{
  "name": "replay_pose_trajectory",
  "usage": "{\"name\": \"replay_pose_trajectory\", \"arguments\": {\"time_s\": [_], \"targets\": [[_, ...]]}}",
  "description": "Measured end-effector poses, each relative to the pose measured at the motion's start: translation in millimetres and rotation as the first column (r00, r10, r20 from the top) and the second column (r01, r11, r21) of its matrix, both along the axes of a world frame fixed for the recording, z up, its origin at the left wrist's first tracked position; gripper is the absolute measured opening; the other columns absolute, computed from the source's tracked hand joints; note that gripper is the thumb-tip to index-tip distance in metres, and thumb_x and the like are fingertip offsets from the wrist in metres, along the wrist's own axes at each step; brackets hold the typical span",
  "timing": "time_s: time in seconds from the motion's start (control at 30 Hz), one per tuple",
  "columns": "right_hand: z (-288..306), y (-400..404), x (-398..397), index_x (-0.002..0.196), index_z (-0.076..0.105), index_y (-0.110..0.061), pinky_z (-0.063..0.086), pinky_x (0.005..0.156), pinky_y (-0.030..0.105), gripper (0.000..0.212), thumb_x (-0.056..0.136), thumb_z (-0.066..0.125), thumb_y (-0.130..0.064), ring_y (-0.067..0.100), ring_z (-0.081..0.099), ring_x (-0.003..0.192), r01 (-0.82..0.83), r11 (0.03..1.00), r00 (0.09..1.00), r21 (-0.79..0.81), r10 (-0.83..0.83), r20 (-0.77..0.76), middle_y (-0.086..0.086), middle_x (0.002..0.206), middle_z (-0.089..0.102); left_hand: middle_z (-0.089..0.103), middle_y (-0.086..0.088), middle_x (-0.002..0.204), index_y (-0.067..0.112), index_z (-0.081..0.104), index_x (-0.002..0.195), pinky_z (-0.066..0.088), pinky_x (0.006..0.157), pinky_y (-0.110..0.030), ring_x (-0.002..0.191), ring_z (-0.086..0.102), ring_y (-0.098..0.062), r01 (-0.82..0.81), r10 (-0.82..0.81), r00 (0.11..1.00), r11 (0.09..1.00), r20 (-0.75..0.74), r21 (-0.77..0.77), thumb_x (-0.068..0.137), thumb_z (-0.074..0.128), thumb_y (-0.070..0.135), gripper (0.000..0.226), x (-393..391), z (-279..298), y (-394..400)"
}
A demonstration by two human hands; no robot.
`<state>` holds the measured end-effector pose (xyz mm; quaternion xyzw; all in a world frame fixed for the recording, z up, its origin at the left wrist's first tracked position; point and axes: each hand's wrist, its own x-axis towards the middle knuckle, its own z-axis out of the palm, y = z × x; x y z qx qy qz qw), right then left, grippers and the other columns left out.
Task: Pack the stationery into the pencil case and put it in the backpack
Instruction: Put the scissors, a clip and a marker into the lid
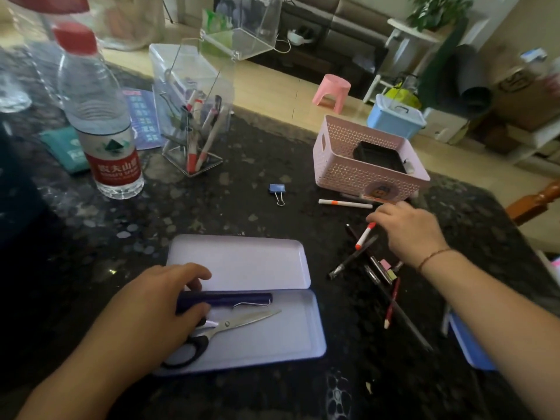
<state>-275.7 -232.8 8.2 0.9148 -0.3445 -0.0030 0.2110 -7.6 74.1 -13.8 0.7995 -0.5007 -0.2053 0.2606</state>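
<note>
An open lilac tin pencil case (pixel 272 344) lies on the dark stone table, lid (pixel 242 262) folded back. Inside are black-handled scissors (pixel 230 324) and a dark blue pen-like tube (pixel 236 298). My left hand (pixel 157 307) grips the tube's left end over the tray. My right hand (pixel 406 228) pinches a white pen with orange ends (pixel 364 236), lifted above a loose pile of pens and pencils (pixel 375 268). A red pencil (pixel 391 304), another white pen (pixel 345 203) and a blue binder clip (pixel 278 190) lie on the table. No backpack is in view.
A pink lattice basket (pixel 363 174) holding a black box stands behind my right hand. A clear acrylic pen holder (pixel 194 128) and a water bottle (pixel 100 116) stand at the back left. A blue book (pixel 469 344) lies at the right edge.
</note>
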Motion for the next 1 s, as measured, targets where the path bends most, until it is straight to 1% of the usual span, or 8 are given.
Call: {"name": "replay_pose_trajectory", "arguments": {"time_s": [0.13, 0.27, 0.37, 0.43, 0.57, 0.7, 0.8, 1.0], "targets": [[7.4, -25.4, 8.3, 0.115, 0.064, -0.035, 0.044, 0.071, 0.029, 0.034, 0.091, 0.051, -0.015, 0.021, 0.056, 0.104, 0.004, 0.996, 0.974, 0.084, 0.015, -0.226, -0.008, 0.121, 0.061, 0.057, 0.025, 0.093, 0.043, 0.058, 0.109, 0.047, 0.08, -0.025, 0.091, 0.052, 0.001, 0.033, -0.033, 0.999, 0.999, 0.008, 0.012, 0.069, 0.079, 0.035, 0.046, 2.0, -3.1, -0.3], [0.1, -29.4, 9.2, 0.091, 0.07, -0.032, 0.044, 0.07, 0.034, 0.014, 0.084, 0.062, -0.023, 0.023, 0.058, 0.092, -0.046, 0.998, 0.954, 0.032, 0.054, -0.294, -0.008, 0.102, 0.069, 0.052, 0.029, 0.104, 0.048, 0.05, 0.118, 0.043, 0.092, -0.025, 0.102, 0.043, 0.002, 0.119, -0.117, 0.993, 0.99, -0.02, 0.072, 0.071, 0.075, 0.043, 0.054, 3.3, 0.0, -0.2], [9.0, -21.9, 8.8, 0.08, 0.071, -0.02, 0.044, 0.068, 0.042, 0.01, 0.075, 0.071, -0.011, 0.031, 0.061, 0.08, -0.088, 0.993, 0.989, -0.083, 0.077, -0.128, 0.006, 0.088, 0.071, 0.049, 0.028, 0.118, 0.046, 0.045, 0.127, 0.041, 0.098, -0.029, 0.11, 0.038, 0.0, 0.186, -0.184, 0.982, 0.977, -0.03, 0.105, 0.072, 0.073, 0.048, 0.062, 6.1, -2.1, 2.5], [20.6, 1.6, 9.9, 0.087, 0.07, -0.012, 0.045, 0.065, 0.045, 0.014, 0.082, 0.057, -0.015, 0.036, 0.061, 0.076, -0.082, 0.989, 0.992, -0.123, 0.093, 0.086, 0.014, 0.088, 0.07, 0.049, 0.025, 0.121, 0.043, 0.044, 0.129, 0.039, 0.1, -0.031, 0.111, 0.037, -0.003, 0.203, -0.202, 0.979, 0.974, -0.025, 0.098, 0.073, 0.073, 0.046, 0.063, 7.4, -3.1, 3.9], [21.7, 104.6, 19.0, 0.101, 0.069, -0.014, 0.05, 0.071, 0.042, 0.027, 0.086, 0.05, -0.027, 0.03, 0.06, 0.084, -0.245, 0.962, 0.892, 0.117, 0.176, 0.416, 0.007, 0.097, 0.067, 0.048, 0.023, 0.126, 0.044, 0.041, 0.132, 0.036, 0.104, -0.035, 0.117, 0.035, -0.006, 0.216, -0.213, 0.976, 0.971, -0.043, 0.104, 0.072, 0.075, 0.041, 0.068, 8.6, -3.7, 4.5], [-8.1, 181.1, 44.2, 0.101, 0.07, -0.02, 0.054, 0.058, 0.034, 0.022, 0.089, 0.054, -0.027, 0.018, 0.062, 0.072, -0.384, 0.869, 0.857, 0.312, 0.209, 0.472, -0.002, 0.095, 0.064, 0.045, 0.023, 0.13, 0.045, 0.04, 0.133, 0.035, 0.107, -0.037, 0.121, 0.031, -0.005, 0.237, -0.23, 0.97, 0.965, -0.077, 0.112, 0.073, 0.076, 0.034, 0.071, 10.7, -4.6, 7.5], [-23.5, 191.1, 56.6, 0.102, 0.07, -0.015, 0.057, 0.067, 0.031, 0.017, 0.086, 0.066, -0.017, 0.015, 0.064, 0.075, -0.407, 0.823, 0.858, 0.397, 0.196, 0.474, 0.0, 0.094, 0.065, 0.042, 0.024, 0.133, 0.046, 0.037, 0.135, 0.034, 0.108, -0.036, 0.123, 0.03, -0.005, 0.258, -0.247, 0.964, 0.958, -0.097, 0.124, 0.074, 0.076, 0.027, 0.076, 13.2, -4.5, 10.6], [-29.8, 192.6, 62.1, 0.099, 0.068, -0.012, 0.05, 0.077, 0.025, 0.017, 0.084, 0.059, -0.016, 0.018, 0.065, 0.079, -0.388, 0.812, 0.856, 0.436, 0.142, 0.497, 0.001, 0.094, 0.066, 0.03, 0.029, 0.134, 0.052, 0.022, 0.14, 0.028, 0.112, -0.031, 0.128, 0.022, 0.0, 0.311, -0.29, 0.945, 0.939, -0.15, 0.143, 0.077, 0.073, 0.024, 0.086, 14.7, -5.0, 13.8]]}}
